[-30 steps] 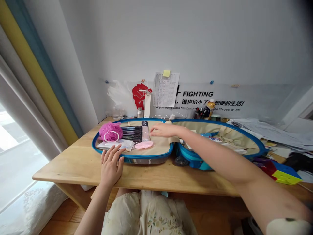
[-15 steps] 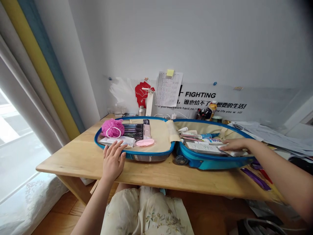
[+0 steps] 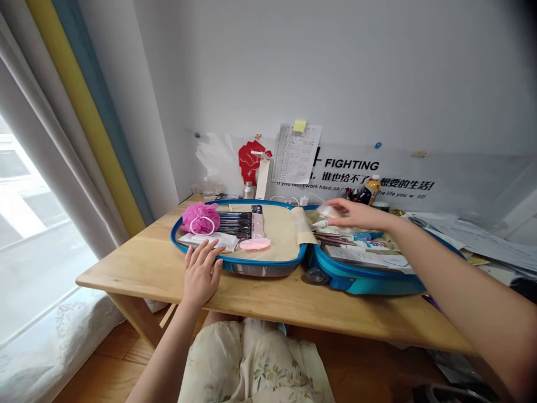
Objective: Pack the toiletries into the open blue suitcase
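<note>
A blue suitcase (image 3: 272,262) lies open on the desk, both halves facing up. My left hand (image 3: 204,272) rests with fingers spread on the near rim of its left half, by a white packet (image 3: 226,242). That half also holds a pink bath puff (image 3: 200,218), dark packaged sticks (image 3: 235,224) and a pink oval case (image 3: 255,244). Over the right half, my right hand (image 3: 356,215) pinches a small whitish thing (image 3: 329,211), blurred by motion. Below it lie a white tube (image 3: 319,224), a blue tube (image 3: 367,236) and a white box (image 3: 356,256).
The wooden desk (image 3: 138,254) extends left and in front of the suitcase. Behind stand a metallic bottle (image 3: 249,191), a charger (image 3: 304,200) and an orange-yellow bottle (image 3: 372,187). Loose papers (image 3: 482,240) cover the right side. A curtain (image 3: 84,112) hangs at left.
My right hand has lifted from the near right part of the suitcase and moved left with a small whitish thing. My left hand stays on the rim. The view has shifted slightly.
</note>
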A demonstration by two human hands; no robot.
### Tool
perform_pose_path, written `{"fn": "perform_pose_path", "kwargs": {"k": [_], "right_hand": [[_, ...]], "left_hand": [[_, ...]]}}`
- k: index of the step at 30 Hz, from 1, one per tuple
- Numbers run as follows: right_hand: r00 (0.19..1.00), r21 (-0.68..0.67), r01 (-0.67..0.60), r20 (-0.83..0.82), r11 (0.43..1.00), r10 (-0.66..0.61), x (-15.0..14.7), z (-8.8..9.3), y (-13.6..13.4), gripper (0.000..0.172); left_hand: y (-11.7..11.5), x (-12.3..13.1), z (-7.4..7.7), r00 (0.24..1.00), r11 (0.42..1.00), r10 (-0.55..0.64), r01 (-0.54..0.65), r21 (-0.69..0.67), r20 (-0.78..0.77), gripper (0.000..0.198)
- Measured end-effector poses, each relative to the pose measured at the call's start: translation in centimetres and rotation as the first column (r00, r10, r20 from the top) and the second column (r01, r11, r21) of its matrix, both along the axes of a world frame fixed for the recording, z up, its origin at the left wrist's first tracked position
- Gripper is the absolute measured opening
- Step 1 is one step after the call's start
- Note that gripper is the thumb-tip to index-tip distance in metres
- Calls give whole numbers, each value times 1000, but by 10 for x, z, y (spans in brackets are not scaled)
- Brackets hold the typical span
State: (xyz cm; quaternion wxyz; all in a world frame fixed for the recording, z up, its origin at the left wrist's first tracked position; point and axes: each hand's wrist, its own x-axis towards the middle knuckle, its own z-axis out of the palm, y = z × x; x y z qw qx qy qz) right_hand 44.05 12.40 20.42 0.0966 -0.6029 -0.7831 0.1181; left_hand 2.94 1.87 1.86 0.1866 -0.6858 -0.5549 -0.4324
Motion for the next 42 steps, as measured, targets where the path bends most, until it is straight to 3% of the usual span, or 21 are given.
{"fn": "perform_pose_path", "kwargs": {"k": [3, 6, 8, 13, 17, 22, 29, 33, 36, 39, 42], "right_hand": [[954, -80, -295, -83, 952, 289, -84, -4, 4, 78], [917, -117, -398, -90, 910, 389, -149, -22, 9, 76], [897, -140, -441, -85, 886, 433, -175, -38, 12, 72], [872, -253, -484, -52, 838, 487, -199, -66, 7, 56], [848, -289, -522, -69, 803, 526, -204, -71, -4, 42], [832, -274, -551, -100, 788, 546, -212, -75, -6, 43], [828, -242, -561, -144, 792, 542, -209, -74, 2, 38], [855, -204, -517, -165, 831, 491, -190, -55, 6, 40], [900, -111, -425, -159, 898, 406, -156, -26, 21, 44], [961, -14, -254, -112, 967, 251, -103, -1, 42, 48], [995, 20, -96, -4, 995, 96, -49, 2, 58, 46]], "left_hand": [[-1, -1, 0, 1000, 1000, 1, -1, -3, -5, 37], [-1, -2, 0, 1000, 1000, -4, 4, 0, -23, 36], [-1, -1, 0, 999, 1000, -8, 8, 4, -35, 36], [-1, 0, 0, 999, 1000, -2, 2, 4, -33, 35], [-2, 1, 1, 1000, 1000, -2, 2, -5, -18, 36], [-2, 1, 1, 1000, 1000, -1, 1, -30, 2, 37], [-1, -1, -1, 1000, 1000, -6, 6, -21, -2, 36], [-1, -2, -3, 1000, 1000, -11, 11, -14, -3, 36], [-1, -2, -3, 1000, 1000, -15, 15, -10, 5, 36], [0, -3, -3, 1000, 1000, -13, 13, -4, 6, 35], [1, -4, -4, 1000, 1000, -6, 6, 0, -1, 35]]}}
